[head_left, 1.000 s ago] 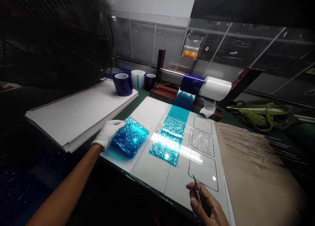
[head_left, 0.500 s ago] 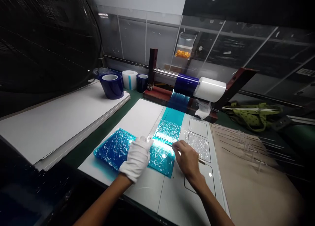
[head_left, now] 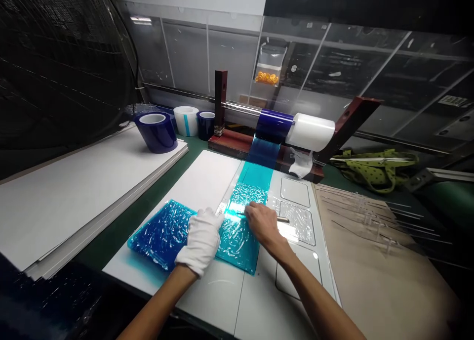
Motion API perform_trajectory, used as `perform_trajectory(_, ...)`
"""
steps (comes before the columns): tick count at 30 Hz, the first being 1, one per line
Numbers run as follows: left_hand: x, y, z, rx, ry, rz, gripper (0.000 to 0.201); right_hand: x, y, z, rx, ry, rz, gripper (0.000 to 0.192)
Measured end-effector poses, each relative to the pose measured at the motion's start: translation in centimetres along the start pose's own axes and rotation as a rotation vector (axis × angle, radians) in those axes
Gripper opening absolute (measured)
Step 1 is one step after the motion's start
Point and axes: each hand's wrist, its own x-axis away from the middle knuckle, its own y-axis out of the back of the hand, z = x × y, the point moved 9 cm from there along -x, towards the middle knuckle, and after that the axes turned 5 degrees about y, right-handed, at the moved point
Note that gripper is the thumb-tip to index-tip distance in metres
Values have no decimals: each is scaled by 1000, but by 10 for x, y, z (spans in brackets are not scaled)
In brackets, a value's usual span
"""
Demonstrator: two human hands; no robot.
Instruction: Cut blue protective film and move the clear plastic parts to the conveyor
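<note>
Near left, a blue pile (head_left: 161, 233) lies beside the gloved left hand (head_left: 202, 238), whose grip I cannot tell. The right hand (head_left: 262, 225) clamps a tool (head_left: 283, 220) over the film (head_left: 239, 246), which runs to the far blue roll (head_left: 274, 126).

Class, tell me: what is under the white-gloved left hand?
Beside the left hand, a glossy blue film pile shows on one side and a turquoise strip on the other. The hand itself hides whatever lies directly beneath it.
</note>
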Motion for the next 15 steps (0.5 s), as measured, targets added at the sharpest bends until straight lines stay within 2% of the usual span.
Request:
perform_trajectory(4, 4, 10, 3, -76, -32, -36, 36, 51, 9, -48, 43, -111, 24, 28)
perform_trajectory(7, 8, 14, -12, -148, -89, -60, 43, 85, 15, -69, 41, -207, 26, 29)
perform_trajectory(11, 29, 7, -44, -297, -206, -67, 54, 112, 8, -65, -58, -269, 18, 20)
perform_trajectory(13, 46, -5, -55, -367, -259, -24, 72, 116, -2, -56, -121, -283, 21, 17)
perform_trajectory(15, 61, -24, -54, -488, -258, 80, 100, 115, -10, -46, -185, -295, 17, 17)
